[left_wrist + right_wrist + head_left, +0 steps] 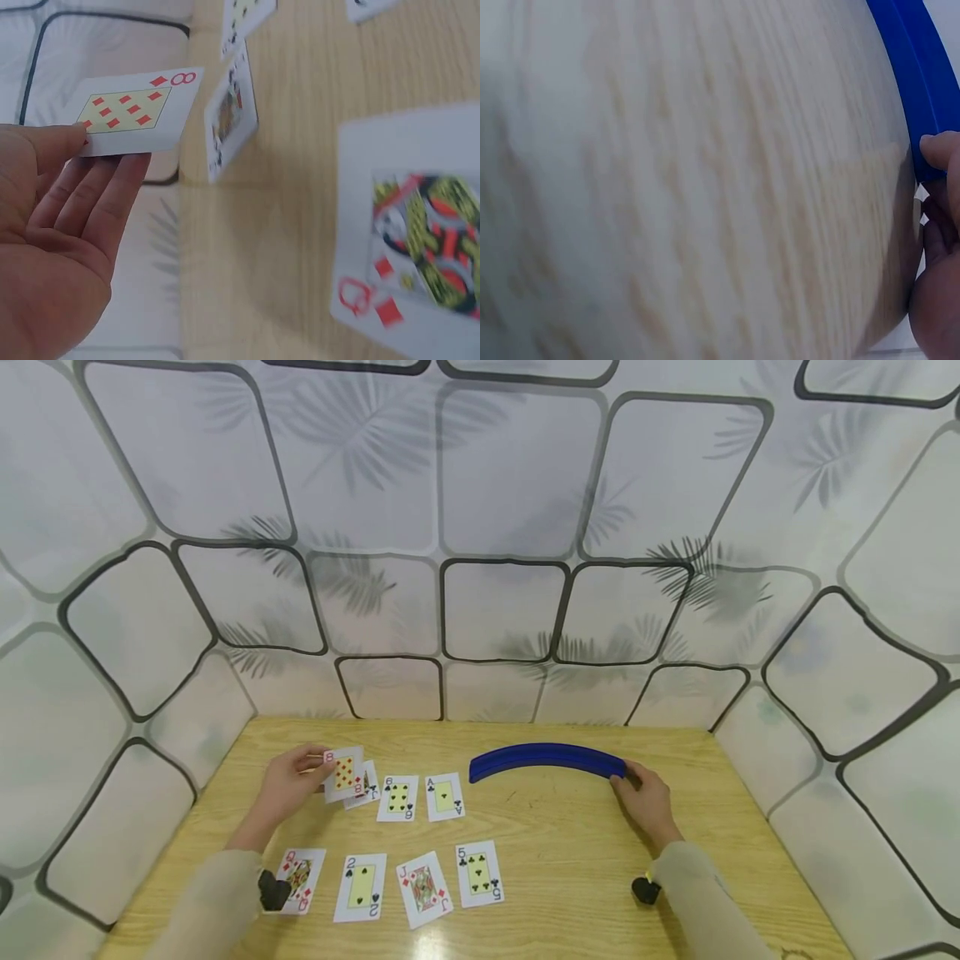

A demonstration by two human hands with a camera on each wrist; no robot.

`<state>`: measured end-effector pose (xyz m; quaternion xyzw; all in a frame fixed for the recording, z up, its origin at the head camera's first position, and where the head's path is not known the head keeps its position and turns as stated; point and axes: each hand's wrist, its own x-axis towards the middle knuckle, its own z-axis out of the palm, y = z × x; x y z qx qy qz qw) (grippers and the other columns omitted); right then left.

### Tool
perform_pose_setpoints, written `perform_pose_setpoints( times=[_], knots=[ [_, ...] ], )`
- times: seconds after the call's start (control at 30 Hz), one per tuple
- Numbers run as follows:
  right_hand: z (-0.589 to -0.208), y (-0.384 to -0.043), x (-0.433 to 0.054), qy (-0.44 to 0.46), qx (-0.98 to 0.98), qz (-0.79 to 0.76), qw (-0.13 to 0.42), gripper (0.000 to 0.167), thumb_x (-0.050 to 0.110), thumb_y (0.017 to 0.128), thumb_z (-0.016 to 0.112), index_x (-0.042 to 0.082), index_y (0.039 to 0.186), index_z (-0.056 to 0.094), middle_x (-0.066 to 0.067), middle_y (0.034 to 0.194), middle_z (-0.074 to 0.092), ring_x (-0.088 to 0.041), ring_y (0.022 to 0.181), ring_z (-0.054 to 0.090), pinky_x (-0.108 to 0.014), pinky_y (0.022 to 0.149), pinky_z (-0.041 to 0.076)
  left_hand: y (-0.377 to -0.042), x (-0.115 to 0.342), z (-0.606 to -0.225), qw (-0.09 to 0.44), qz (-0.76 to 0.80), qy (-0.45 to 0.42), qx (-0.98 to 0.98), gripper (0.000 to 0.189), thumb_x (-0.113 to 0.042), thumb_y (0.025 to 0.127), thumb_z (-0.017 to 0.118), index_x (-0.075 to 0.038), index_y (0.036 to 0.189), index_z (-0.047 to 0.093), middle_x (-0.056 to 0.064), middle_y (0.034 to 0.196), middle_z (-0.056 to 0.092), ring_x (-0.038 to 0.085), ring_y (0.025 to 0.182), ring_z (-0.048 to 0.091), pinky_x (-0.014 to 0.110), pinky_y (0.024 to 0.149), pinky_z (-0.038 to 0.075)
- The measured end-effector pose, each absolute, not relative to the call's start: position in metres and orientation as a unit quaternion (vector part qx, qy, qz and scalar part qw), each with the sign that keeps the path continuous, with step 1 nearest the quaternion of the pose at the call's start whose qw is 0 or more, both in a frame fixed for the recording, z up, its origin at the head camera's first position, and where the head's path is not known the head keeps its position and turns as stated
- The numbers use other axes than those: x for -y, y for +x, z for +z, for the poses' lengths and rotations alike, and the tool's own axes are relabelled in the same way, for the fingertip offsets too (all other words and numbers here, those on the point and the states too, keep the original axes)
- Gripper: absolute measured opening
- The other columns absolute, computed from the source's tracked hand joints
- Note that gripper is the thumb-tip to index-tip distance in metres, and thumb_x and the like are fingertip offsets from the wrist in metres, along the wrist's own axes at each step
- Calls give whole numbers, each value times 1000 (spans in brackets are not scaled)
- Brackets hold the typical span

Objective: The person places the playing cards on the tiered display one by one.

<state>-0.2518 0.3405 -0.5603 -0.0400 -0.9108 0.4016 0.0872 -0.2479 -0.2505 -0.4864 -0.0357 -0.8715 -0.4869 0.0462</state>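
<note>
My left hand (288, 783) pinches an eight of diamonds playing card (124, 112) between thumb and fingers, tilted above the table at the left. In the head view that card overlaps a jack (369, 783) lying behind it. To its right in the same row are a six of spades (397, 798) and an ace (446, 797). At the right, my right hand (648, 800) grips the near right end of a curved blue card holder (547, 757); its thumb lies on top of the blue end in the right wrist view. No cards stand in the holder.
In a nearer row lie a queen of diamonds (300, 878), partly behind the left wrist, a two of spades (361, 888), a jack of diamonds (423, 889) and a five of clubs (480, 874). A patterned wall covering (502, 610) encloses the wooden table (570, 860) at the back and sides.
</note>
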Motion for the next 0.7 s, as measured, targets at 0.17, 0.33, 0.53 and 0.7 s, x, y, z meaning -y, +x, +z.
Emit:
perform_pose_setpoints(
  times=[0.17, 0.33, 0.53, 0.7],
  knots=[
    [-559, -251, -340, -36, 910, 400, 99, 52, 20, 106, 64, -8, 149, 52, -34, 150, 54, -51, 143, 48, -62, 122, 37, -258, 226, -479, 41, -505, -45, 861, 36, -12, 103, 70, 9, 131, 63, 32, 123, 71, 35, 103, 77, 33, 78, 66],
    [-560, -252, -340, -30, 912, 395, 105, 53, 21, 106, 65, -10, 148, 52, -35, 150, 53, -53, 142, 48, -63, 121, 37, -263, 198, -472, 45, -511, -49, 857, 36, -17, 103, 70, 8, 130, 65, 29, 121, 74, 36, 101, 78, 38, 80, 67],
    [-560, -251, -340, -41, 908, 407, 94, 54, 22, 106, 64, -8, 149, 52, -34, 151, 53, -51, 144, 46, -62, 123, 36, -269, 166, -471, 56, -530, -61, 844, 33, -14, 103, 70, 6, 129, 66, 29, 119, 74, 39, 101, 77, 35, 79, 67],
    [-559, -250, -338, -37, 909, 403, 98, 53, 21, 106, 64, -8, 149, 52, -34, 149, 55, -51, 144, 47, -61, 123, 36, -275, 142, -473, 66, -541, -75, 835, 28, -8, 102, 69, 7, 126, 68, 30, 113, 75, 39, 95, 78, 33, 76, 67]
  ],
)
